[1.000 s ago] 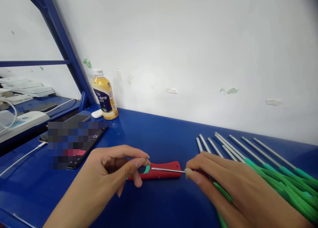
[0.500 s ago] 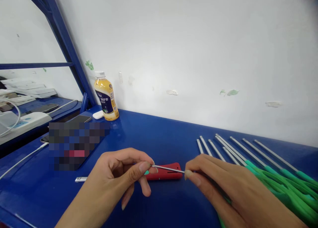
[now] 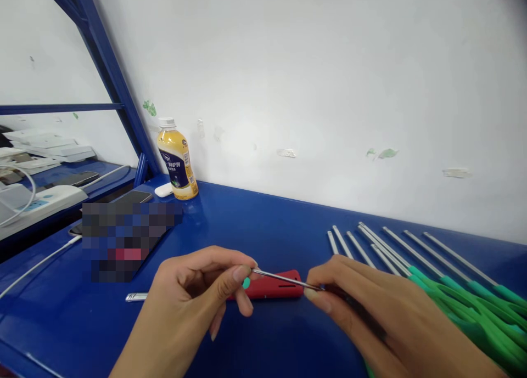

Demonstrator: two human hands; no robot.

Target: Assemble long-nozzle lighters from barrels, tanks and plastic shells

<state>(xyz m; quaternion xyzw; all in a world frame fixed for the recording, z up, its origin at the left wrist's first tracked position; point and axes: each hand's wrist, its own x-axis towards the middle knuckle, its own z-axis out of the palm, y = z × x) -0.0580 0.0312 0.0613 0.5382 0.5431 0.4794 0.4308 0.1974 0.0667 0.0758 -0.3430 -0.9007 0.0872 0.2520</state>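
Note:
A thin metal rod (image 3: 284, 279) spans the gap between my two hands. My left hand (image 3: 201, 290) pinches its left tip between thumb and forefinger. My right hand (image 3: 370, 312) is closed around the rod's other end, where a dark and green handle is mostly hidden under the fingers. Just behind the rod a red handle (image 3: 275, 286) with a teal end lies flat on the blue bench (image 3: 263, 230). A short silver bit (image 3: 135, 297) lies on the bench left of my left hand.
A row of several metal rods with green handles (image 3: 432, 268) lies at the right. A yellow drink bottle (image 3: 178, 159) stands by the white wall. Beside it are a white earbud case (image 3: 163, 190), phones (image 3: 132, 197) and a white cable (image 3: 37, 263) at left.
My left hand has slid right along the red handle and taken the rod's tip in a pinch. The short silver bit on the bench became uncovered. The rod now tilts slightly.

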